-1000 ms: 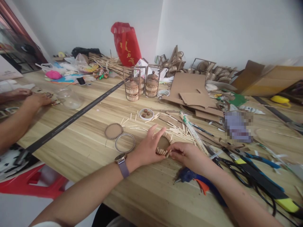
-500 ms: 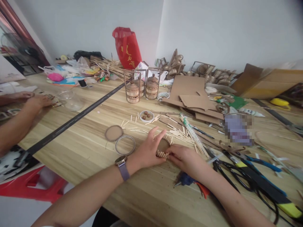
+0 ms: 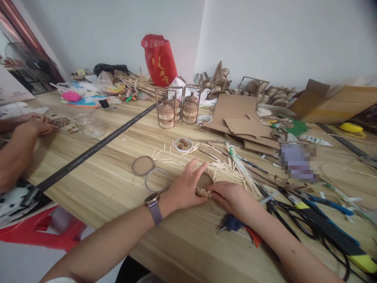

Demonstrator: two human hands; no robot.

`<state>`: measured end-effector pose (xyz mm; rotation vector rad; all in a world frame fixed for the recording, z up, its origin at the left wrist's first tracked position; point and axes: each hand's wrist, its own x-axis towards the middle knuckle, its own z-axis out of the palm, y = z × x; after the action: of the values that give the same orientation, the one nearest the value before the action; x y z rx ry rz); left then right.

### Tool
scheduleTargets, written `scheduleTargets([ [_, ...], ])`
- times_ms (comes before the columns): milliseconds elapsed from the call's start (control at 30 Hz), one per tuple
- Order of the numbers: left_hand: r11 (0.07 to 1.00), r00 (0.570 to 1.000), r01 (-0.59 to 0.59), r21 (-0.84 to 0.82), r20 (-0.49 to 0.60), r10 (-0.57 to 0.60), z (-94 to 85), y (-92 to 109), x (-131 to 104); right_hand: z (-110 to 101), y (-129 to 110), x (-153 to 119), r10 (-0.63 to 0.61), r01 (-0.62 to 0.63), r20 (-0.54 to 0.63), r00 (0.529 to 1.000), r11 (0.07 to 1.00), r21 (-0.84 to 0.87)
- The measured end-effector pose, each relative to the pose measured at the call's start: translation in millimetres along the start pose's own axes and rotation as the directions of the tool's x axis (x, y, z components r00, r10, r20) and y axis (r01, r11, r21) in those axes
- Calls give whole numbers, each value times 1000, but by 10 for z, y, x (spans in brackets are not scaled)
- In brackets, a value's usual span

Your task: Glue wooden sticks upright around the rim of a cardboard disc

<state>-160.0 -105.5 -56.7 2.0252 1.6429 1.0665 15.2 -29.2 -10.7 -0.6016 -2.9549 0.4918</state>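
Observation:
A small round basket (image 3: 204,181) with a brown base and a fence of short pale wooden sticks lies on the table in front of me. My left hand (image 3: 184,190) is curved around its left side, thumb near the front and two fingers raised above the rim. My right hand (image 3: 231,196) has its fingertips pressed together at the basket's right front edge, by the sticks; what they pinch is hidden. Loose short sticks (image 3: 225,167) lie just beyond. Left of my hands are a brown disc with a beaded edge (image 3: 143,166) and a pale ring (image 3: 157,180).
A glue gun (image 3: 232,223) lies beneath my right forearm, with scissors (image 3: 290,218) and pliers (image 3: 330,204) further right. A white dish (image 3: 183,145) holds several brown balls. Finished lidded baskets (image 3: 166,114) and cardboard (image 3: 235,114) stand behind. A co-worker's hands (image 3: 35,124) are at left.
My hands and the basket keep nearly the same pose. The whole view has shifted slightly. At left, the co-worker's hands have drawn back from the small pieces on the table.

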Motion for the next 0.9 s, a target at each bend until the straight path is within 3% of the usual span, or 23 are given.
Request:
scheduleTargets([
  [900,999,999,18,40,-33,-17,38,59,4,-2,10,12,-11,12,-12,1000,999,42],
])
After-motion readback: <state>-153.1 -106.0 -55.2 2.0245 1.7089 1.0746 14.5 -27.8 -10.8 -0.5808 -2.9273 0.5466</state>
